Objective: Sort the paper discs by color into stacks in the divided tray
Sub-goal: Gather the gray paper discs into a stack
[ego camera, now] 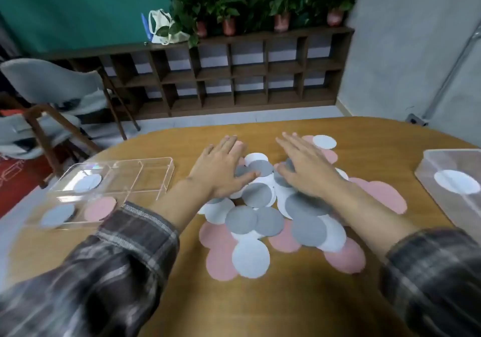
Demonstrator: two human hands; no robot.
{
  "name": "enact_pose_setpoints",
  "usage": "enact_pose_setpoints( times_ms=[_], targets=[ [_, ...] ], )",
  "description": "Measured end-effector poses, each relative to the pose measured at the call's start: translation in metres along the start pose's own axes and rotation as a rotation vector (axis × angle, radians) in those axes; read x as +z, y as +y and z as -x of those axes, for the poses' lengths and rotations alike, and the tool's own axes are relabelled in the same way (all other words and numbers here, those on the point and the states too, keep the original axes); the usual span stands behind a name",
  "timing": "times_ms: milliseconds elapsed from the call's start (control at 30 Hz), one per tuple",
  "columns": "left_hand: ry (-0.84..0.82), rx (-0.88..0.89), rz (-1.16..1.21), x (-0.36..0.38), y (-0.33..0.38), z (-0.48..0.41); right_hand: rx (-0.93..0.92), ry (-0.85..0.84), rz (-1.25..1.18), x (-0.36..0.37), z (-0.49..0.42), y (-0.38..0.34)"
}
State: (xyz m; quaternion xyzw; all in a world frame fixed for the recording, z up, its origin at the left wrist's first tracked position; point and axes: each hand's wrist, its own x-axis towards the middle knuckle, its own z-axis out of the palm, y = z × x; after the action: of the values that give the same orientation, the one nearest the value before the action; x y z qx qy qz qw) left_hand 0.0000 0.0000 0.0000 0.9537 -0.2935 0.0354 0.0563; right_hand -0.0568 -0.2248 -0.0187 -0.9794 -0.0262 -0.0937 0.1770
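A teal wall (78, 11) runs across the back and meets a pale grey wall (406, 50) on the right, where a thin conduit (453, 76) climbs from a small box (416, 120) near the floor. Against the teal wall stands a low, dark wooden cubby shelf (234, 73). Its top carries a row of leafy potted plants (229, 3) in pinkish pots and a white tote bag (161, 28). A grey chair (52, 81) with brown wooden legs sits at left by a red rug (15, 178). The floor (234, 116) is light grey. A rounded wooden tabletop (286, 310) fills the foreground.

Probably an office or lounge — cubby shelving (234, 76), potted plants (229, 6), wooden table (364, 141), chair (52, 84).
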Motion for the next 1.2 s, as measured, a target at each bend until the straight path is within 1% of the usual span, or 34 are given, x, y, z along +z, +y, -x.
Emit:
enact_pose_setpoints(
  times_ms=[100, 200, 267, 333, 400, 500, 567, 733, 867, 933, 1133, 1200],
  targets=[
    [-0.029, 0.042, -0.019, 0.005, 0.017, 0.028, -0.010, -0.011, -0.001, 0.000, 0.039, -0.002],
    [-0.117, 0.031, 0.003, 0.013, 0.030, 0.052, 0.001, -0.031, -0.032, 0.004, 0.070, -0.009],
    [-0.108, 0.053, 0.015, 0.023, 0.030, 0.062, 0.002, -0.027, -0.057, 0.007, 0.081, -0.014],
    [-0.065, 0.039, 0.090, 0.037, 0.025, 0.063, 0.003, -0.028, -0.061, 0.016, 0.085, -0.016],
    [-0.028, 0.011, 0.217, 0.053, 0.018, 0.062, 0.007, -0.016, -0.087, 0.031, 0.083, -0.014],
    [0.067, -0.072, 0.404, 0.068, 0.010, 0.051, 0.007, 0.028, -0.124, 0.048, 0.071, -0.010],
    [0.123, -0.082, 0.439, 0.073, 0.008, 0.041, -0.013, 0.050, -0.145, 0.056, 0.060, -0.008],
    [0.187, -0.075, 0.503, 0.090, 0.005, 0.030, -0.067, 0.096, -0.180, 0.070, 0.039, -0.008],
    [0.179, -0.060, 0.515, 0.096, 0.001, 0.026, -0.105, 0.133, -0.206, 0.074, 0.035, -0.011],
    [0.203, -0.045, 0.554, 0.098, 0.001, 0.026, -0.120, 0.150, -0.203, 0.076, 0.036, -0.011],
    [0.389, 0.011, 0.641, 0.097, 0.001, 0.023, -0.132, 0.196, -0.209, 0.078, 0.039, -0.010],
    [0.419, 0.006, 0.729, 0.094, 0.002, 0.023, -0.138, 0.209, -0.229, 0.078, 0.040, -0.009]
  ],
)
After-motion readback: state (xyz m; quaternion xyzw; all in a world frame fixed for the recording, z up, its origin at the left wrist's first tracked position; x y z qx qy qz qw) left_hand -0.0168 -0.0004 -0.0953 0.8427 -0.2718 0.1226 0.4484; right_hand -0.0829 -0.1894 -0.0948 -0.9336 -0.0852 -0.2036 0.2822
